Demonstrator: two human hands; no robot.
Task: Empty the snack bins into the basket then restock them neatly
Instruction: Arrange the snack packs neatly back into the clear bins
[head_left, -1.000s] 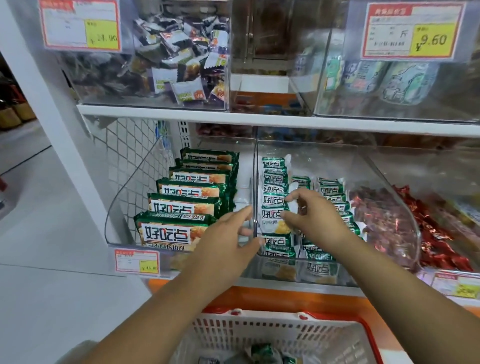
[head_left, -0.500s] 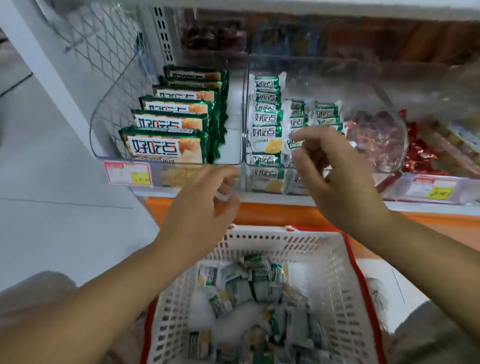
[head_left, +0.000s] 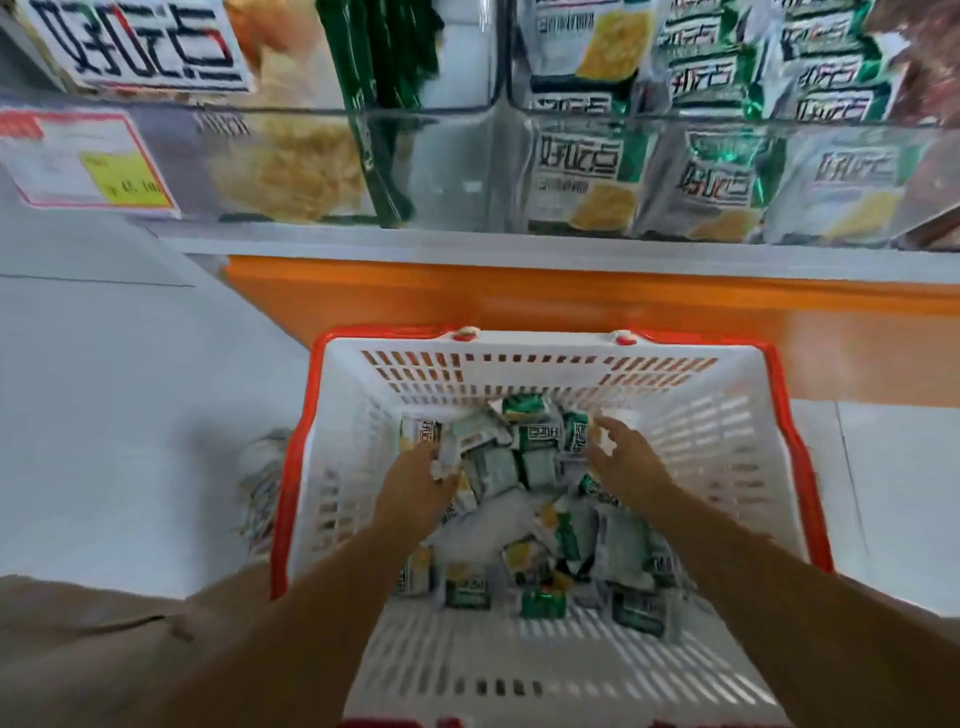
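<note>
White plastic with a red rim, the basket (head_left: 545, 345) is seen below the edge of the shelf (head_left: 519, 244), with pale floor (head_left: 130, 389) to its left. A loose heap of green-and-white snack packets (head_left: 524, 462) is held in it. Both hands are lowered into the basket, apart from each other. The left hand (head_left: 415, 486) is curled round a pale packet (head_left: 445, 460) at the heap's left edge. The right hand (head_left: 626, 460) is spread, its fingers straight and laid against packets at the far side. On the shelf, more such packets are kept in a clear bin (head_left: 727, 117); a price tag (head_left: 88, 161) is fixed further left.
</note>
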